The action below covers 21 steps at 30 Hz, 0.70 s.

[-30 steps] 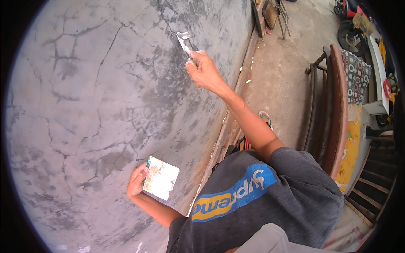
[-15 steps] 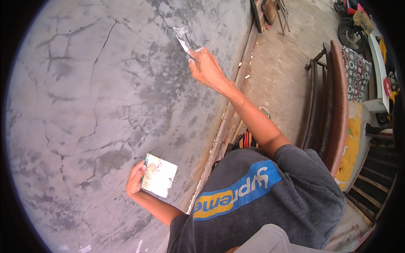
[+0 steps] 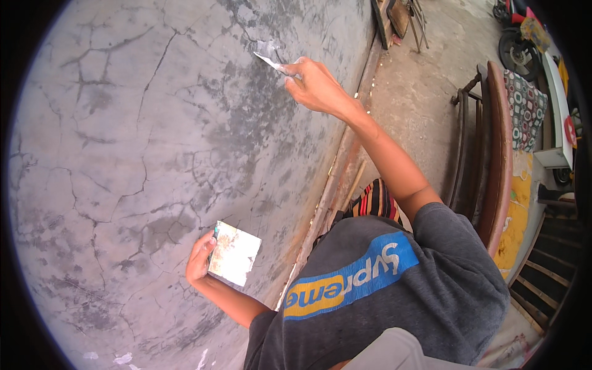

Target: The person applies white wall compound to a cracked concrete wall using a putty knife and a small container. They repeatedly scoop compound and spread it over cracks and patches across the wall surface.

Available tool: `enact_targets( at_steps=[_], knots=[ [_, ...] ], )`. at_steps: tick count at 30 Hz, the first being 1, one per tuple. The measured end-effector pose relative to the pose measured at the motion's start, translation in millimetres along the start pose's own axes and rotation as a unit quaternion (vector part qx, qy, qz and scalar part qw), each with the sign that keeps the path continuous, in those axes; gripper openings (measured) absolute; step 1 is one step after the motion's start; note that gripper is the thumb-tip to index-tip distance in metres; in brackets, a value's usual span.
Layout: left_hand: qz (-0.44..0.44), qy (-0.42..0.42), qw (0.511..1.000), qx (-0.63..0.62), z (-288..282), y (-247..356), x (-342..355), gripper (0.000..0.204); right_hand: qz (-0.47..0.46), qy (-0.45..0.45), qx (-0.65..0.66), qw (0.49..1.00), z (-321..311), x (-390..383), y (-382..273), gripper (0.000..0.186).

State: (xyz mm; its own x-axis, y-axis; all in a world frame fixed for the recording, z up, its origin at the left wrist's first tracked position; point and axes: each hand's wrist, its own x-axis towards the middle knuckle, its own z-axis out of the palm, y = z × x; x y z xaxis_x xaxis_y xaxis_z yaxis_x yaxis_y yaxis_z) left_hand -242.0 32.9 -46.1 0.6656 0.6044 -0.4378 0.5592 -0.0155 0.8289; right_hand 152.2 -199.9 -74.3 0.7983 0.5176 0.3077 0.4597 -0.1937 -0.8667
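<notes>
My right hand point(image 3: 311, 86) grips a metal putty knife point(image 3: 269, 61) whose blade lies at a smear of white filler point(image 3: 267, 46) on the cracked grey plaster wall point(image 3: 135, 148). Lower and to the left, my left hand point(image 3: 200, 256) holds a flat, squarish board point(image 3: 234, 253) with a pale, stained surface by its edge, in front of the wall.
A concrete floor point(image 3: 419, 105) runs beside the wall. To the right are a wooden bench point(image 3: 496, 172) with patterned cloth point(image 3: 523, 108), a motorbike point(image 3: 517, 52), a white panel point(image 3: 558, 154) and a bamboo slatted frame point(image 3: 542, 271). Boards point(image 3: 391, 21) lean at the top.
My right hand has shifted right and slightly up, with the blade now angled flatter. My left hand and board stay nearly still. More of my striped shorts shows below the right arm.
</notes>
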Motion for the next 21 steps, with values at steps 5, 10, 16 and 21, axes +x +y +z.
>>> enact_targets(
  at_steps=[5, 10, 16, 21],
  knots=[
    [0.001, -0.027, 1.000, -0.003, -7.9, -8.6, 4.5, 0.049, -0.008, 0.055, 0.032, 0.998, -12.9, 4.7, -9.9, 0.034],
    [-0.004, -0.042, 0.999, -0.006, -9.1, -9.0, 6.5, 0.048, -0.061, 0.160, 0.113, 0.979, 57.4, 3.2, -15.4, 0.035],
    [-0.018, -0.116, 0.991, -0.061, -10.2, -2.2, 6.2, 0.042, -0.058, 0.093, 0.126, 0.986, 71.0, -20.2, -17.3, 0.038],
    [-0.033, -0.035, 0.998, -0.042, -9.4, -5.5, 5.1, 0.044, -0.006, 0.008, 0.090, 0.996, -17.5, 9.0, -8.4, 0.039]
  ],
)
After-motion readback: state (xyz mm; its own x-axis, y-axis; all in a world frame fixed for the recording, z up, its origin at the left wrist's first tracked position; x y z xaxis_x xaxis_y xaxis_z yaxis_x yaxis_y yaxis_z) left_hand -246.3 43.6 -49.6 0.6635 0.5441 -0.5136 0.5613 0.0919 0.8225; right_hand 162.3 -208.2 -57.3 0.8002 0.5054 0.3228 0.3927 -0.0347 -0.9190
